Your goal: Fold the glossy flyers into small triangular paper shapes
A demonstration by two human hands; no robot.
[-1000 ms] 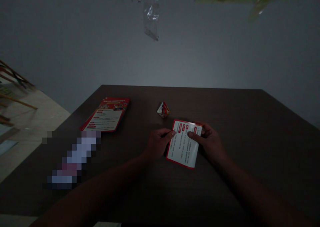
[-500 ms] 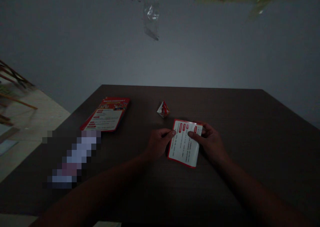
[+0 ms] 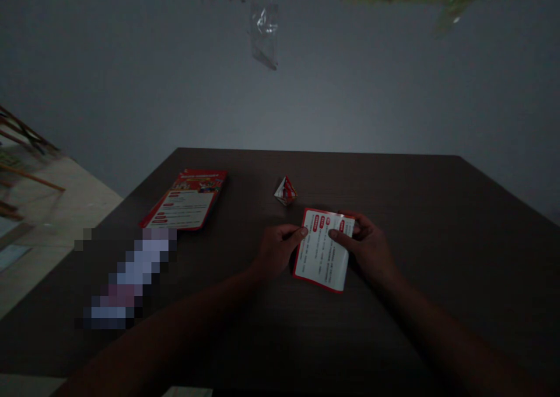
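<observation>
Between my two hands is a printed paper leaflet (image 3: 322,263), white with a red border and red labels; it looks folded, and its lower right edge curves slightly. My left hand (image 3: 280,246) pinches its left edge, thumb on top. On the right side, my right hand (image 3: 370,246) grips the paper with the thumb pressed on its face and the fingers behind, partly hidden. Beyond the leaflet, a small folded paper shape (image 3: 286,191) in red and white stands on the table, touched by neither hand.
A stack of red and white leaflets (image 3: 188,201) lies at the table's left. Nearer me is a pixelated, unreadable object (image 3: 135,280). The dark table (image 3: 394,181) meets a grey wall (image 3: 350,93), where a clear plastic bag (image 3: 264,35) hangs. Wooden legs (image 3: 30,175) stand at far left.
</observation>
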